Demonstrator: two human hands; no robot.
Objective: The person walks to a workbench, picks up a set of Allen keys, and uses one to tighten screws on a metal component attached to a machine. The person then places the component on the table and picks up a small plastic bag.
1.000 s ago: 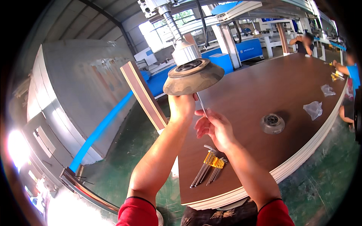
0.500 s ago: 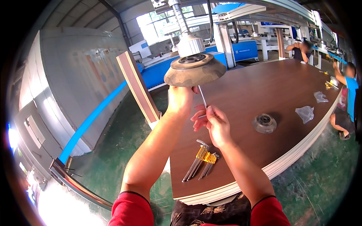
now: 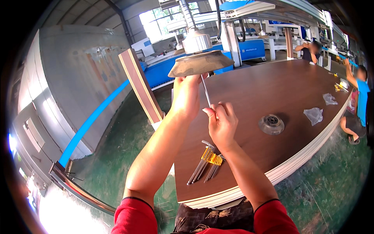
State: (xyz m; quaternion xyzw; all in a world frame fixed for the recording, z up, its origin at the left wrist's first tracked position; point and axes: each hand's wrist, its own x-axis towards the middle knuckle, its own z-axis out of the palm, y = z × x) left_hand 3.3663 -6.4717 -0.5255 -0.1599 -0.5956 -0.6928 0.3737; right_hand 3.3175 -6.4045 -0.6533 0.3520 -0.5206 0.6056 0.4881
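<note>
A wide brown suction cup (image 3: 200,64) hangs below a silver spindle-like fitting (image 3: 197,42). My left hand (image 3: 187,93) is raised against its underside. Its fingers are curled, and the cup partly hides what they grip. A thin silver hex key (image 3: 206,90) slants down from beside the left fingertips, its upper end hidden under the cup. My right hand (image 3: 224,124) is closed at the lower end of the key. On the brown panel below lies a hex key set (image 3: 206,162) in a yellow holder.
A second round cup (image 3: 271,124) sits on the stacked brown panels (image 3: 249,93), with crumpled plastic bags (image 3: 313,115) farther right. Two people (image 3: 360,87) are at the far right. An upright board (image 3: 140,85) and blue machinery (image 3: 251,49) stand beyond.
My right hand's fingers have gone from spread to closed at the hex key's lower end. The left hand and the suction cup appear slightly higher, and the cup's top is less visible.
</note>
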